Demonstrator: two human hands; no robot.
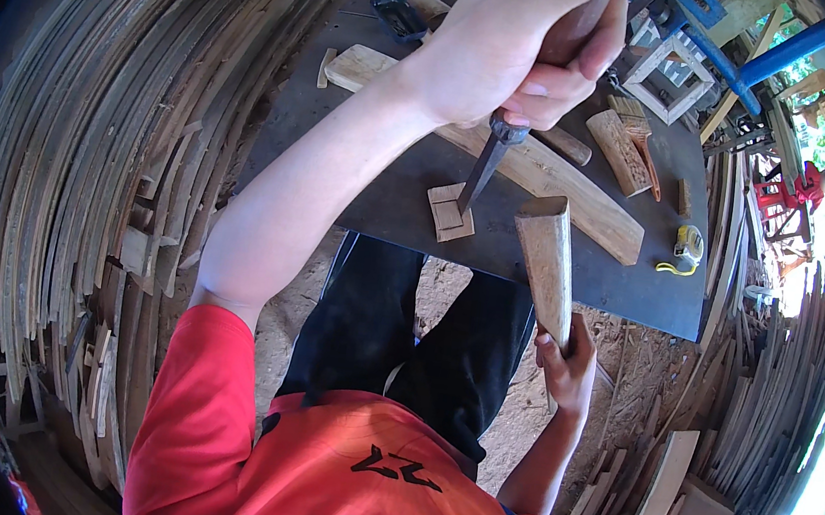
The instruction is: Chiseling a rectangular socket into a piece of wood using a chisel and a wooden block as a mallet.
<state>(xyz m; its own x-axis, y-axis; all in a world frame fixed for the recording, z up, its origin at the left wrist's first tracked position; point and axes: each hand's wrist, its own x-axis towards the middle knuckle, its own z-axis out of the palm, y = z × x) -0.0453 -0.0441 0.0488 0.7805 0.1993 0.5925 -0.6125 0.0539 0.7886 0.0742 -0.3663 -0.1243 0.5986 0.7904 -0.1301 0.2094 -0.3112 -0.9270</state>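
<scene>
My left hand (508, 62) is wrapped around the handle of a chisel (491, 165), which slants down with its blade tip on a small square wood piece (444, 223). Dark lines or cuts cross the face of that piece, which lies near the front edge of the dark table (370, 183). Low on the right, my right hand (567, 366) grips the narrow end of a wooden mallet (545, 261). The mallet's thick end points up, to the right of the chisel and apart from it.
Behind the chisel a long board (561, 188) lies across the table. At the right are short wood blocks (619, 154), a yellow tape measure (687, 248) and a wooden frame (670, 78). Stacked planks (95, 124) rise on the left; more strips (771, 386) stand on the right.
</scene>
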